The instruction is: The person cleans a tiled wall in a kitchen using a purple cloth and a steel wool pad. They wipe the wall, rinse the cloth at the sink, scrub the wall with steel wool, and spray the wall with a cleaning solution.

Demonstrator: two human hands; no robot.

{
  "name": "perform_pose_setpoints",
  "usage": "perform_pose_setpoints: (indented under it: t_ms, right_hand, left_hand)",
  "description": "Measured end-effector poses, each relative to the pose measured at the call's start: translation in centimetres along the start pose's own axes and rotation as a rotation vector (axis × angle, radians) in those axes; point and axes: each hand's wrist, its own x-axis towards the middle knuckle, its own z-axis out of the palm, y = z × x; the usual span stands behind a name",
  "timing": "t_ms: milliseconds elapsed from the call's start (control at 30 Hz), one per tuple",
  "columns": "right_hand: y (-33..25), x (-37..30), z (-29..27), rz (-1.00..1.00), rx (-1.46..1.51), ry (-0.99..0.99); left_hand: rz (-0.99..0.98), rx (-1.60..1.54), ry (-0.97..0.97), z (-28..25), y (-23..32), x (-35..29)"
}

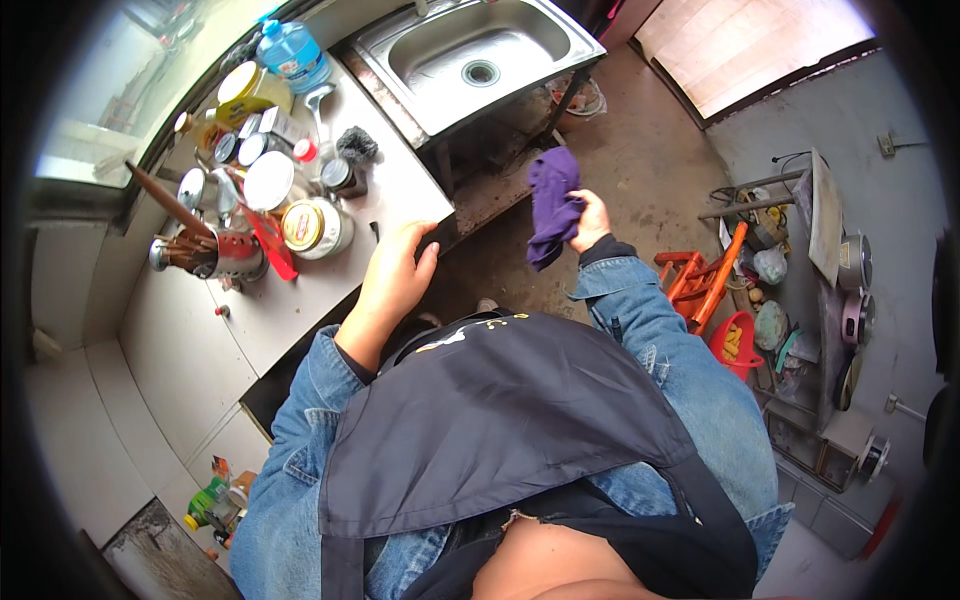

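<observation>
A crumpled purple cloth (553, 208) hangs from my right hand (592, 222), whose fingers are closed on its side, in the air over the floor. My left hand (395, 272) is at the front edge of the white counter (290, 325), thumb apart from the fingers, with nothing seen in it. Whether it touches the counter I cannot tell. Nearest to it on the counter are a jar with a gold lid (303, 226) and a small dark object (375, 232).
A steel sink (470, 70) stands beyond the counter. Jars, a blue-capped water jug (293, 55), a black scrubber (357, 144) and a perforated utensil holder (238, 252) crowd the counter's back. To the right are an orange stool (700, 285), a red basket (737, 345) and a cluttered shelf (825, 330).
</observation>
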Motion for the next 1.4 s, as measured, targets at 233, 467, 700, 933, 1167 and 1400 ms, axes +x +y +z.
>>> perform_pose_setpoints:
  t_ms: [233, 467, 700, 933, 1167, 1400]
  right_hand:
    - [-9.1, -6.6, -5.4, -0.369, 0.192, 0.113]
    - [-16.1, -9.1, -10.9, -0.469, 0.228, 0.143]
    - [-29.9, 1.1, -6.9, -0.368, 0.086, -0.194]
    - [-38.6, 11.5, 4.4, 0.145, -0.142, -0.477]
    - [-38.1, 21.5, 11.5, 0.169, -0.380, -0.518]
    - [-33.8, 21.6, 19.8, 0.212, -1.031, -0.652]
  left_hand:
    - [0.133, -0.039, -0.157, 4.0, 0.2, 8.5]
    - [0.334, -0.078, -0.154, 11.0, 4.0, 17.3]
    - [0.193, 0.022, 0.029, 16.5, 5.3, 29.9]
    - [0.041, 0.162, 0.394, 16.8, 9.6, 40.2]
    - [-0.297, 0.219, 0.600, 15.8, 4.8, 40.4]
    - [-0.909, -1.037, 0.299, 18.9, 1.7, 43.5]
